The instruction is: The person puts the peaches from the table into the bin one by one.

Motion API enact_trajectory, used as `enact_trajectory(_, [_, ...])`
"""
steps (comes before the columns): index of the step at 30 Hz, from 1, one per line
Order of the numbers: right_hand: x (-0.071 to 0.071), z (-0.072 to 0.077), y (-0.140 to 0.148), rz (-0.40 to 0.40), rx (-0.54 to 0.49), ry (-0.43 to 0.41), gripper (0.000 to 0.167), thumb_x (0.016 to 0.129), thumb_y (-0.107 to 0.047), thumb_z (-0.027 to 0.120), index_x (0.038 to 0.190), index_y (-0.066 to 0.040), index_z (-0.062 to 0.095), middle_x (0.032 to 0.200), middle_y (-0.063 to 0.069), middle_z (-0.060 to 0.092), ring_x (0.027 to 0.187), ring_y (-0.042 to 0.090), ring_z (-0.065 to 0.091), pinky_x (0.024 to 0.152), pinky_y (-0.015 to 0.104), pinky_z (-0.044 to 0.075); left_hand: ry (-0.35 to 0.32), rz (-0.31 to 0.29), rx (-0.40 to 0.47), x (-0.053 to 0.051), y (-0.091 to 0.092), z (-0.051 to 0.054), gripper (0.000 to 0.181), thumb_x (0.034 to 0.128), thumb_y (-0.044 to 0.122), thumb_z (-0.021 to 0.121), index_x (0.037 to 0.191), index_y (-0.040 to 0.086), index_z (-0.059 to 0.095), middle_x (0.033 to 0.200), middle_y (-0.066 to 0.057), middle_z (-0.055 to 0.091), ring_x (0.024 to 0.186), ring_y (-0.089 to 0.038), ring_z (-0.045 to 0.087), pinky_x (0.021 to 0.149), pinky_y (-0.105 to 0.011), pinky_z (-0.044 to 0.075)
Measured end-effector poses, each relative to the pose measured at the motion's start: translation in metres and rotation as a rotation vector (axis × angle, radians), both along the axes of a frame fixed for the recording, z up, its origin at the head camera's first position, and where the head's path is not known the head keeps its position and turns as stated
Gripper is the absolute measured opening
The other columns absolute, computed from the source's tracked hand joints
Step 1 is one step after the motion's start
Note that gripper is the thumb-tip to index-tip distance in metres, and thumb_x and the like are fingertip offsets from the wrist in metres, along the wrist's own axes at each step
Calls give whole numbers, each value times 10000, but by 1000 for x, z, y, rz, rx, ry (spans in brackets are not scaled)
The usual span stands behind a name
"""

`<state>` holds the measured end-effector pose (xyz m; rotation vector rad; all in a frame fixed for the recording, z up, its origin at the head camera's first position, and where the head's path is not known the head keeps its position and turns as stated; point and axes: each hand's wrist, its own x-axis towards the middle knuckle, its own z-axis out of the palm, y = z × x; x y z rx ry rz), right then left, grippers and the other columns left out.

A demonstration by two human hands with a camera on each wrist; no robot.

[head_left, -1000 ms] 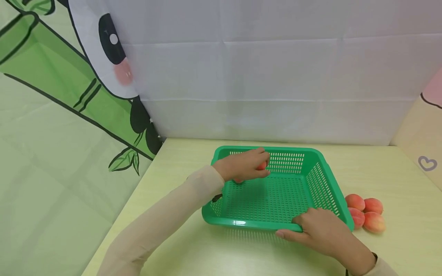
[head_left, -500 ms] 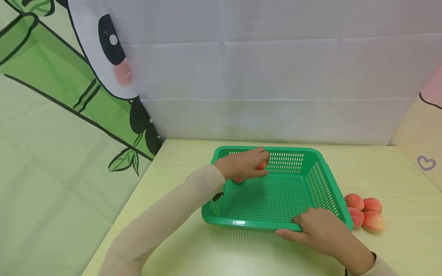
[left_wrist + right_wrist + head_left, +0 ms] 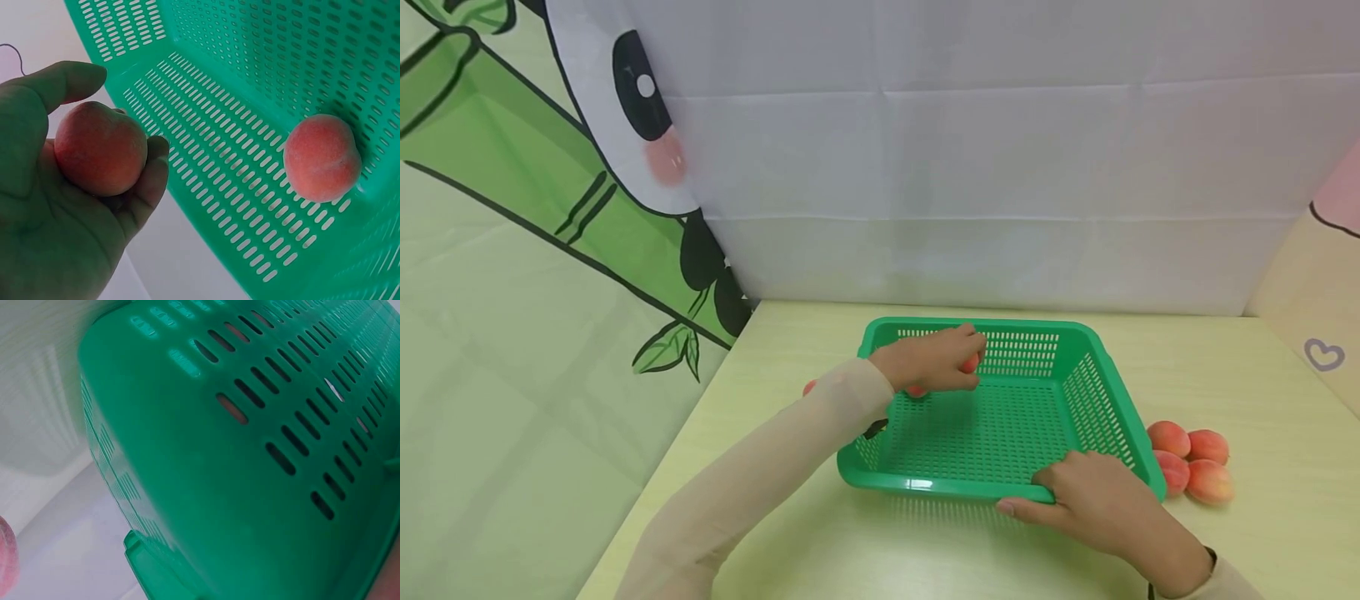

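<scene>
One round, fuzzy red peach (image 3: 100,150) sits grasped in the left hand (image 3: 928,358) toward the rectangular green plastic basket's (image 3: 1114,387) far side; right hand (image 3: 1097,504) grips near rim (image 3: 940,486).

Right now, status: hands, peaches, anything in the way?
Left hand holds one peach; right hand grips basket at near side. Second peach in basket, four peaches on table to right. Left sleeve partly hides likely peach left of basket.
</scene>
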<state>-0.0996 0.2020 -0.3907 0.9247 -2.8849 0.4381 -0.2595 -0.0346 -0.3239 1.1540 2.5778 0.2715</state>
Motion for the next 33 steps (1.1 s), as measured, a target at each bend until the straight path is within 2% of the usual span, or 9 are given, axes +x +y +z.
enact_trajectory(7, [0, 0, 0, 0, -3, -2, 543, 986, -663, 652, 608, -322, 464, 579, -204, 172, 507, -34, 218, 482, 209, 238, 9, 29, -48, 1, 3, 0, 282, 1082, 287, 608, 1292, 100, 591, 1200, -9, 502, 933, -155, 562, 768, -291, 497])
enact_trajectory(12, [0, 0, 0, -2, -2, 0, 552, 985, -669, 648, 606, -318, 454, 587, -200, 157, 512, -33, 206, 484, 208, 224, -18, 43, -69, 1, 4, -1, 288, 1075, 281, 626, 1293, 96, 589, 1183, -6, 503, 933, -157, 561, 771, -299, 501])
enact_trajectory(22, [1, 0, -1, 2, -14, 0, 559, 988, -660, 652, 603, -314, 442, 588, -204, 154, 514, -37, 196, 485, 205, 217, -45, 45, -75, 1, 4, -1, 303, 1060, 261, 614, 1297, 75, 575, 1150, -15, 494, 926, -165, 526, 774, -314, 474])
enact_trajectory(29, [1, 1, -1, -4, -13, -6, 579, 986, -666, 649, 597, -306, 416, 595, -199, 147, 520, -34, 190, 491, 206, 207, -52, 50, -85, 0, 4, -1, 248, 1085, 248, 602, 1282, 106, 554, 1183, -17, 485, 974, -169, 511, 809, -322, 465])
enact_trajectory(33, [1, 0, -1, -1, -15, 2, 577, 988, -661, 651, 598, -307, 415, 594, -201, 148, 520, -36, 191, 491, 205, 210, -67, 55, -83, 0, 2, 0, 282, 1083, 228, 606, 1322, 85, 559, 1204, -22, 485, 999, -177, 511, 810, -332, 469])
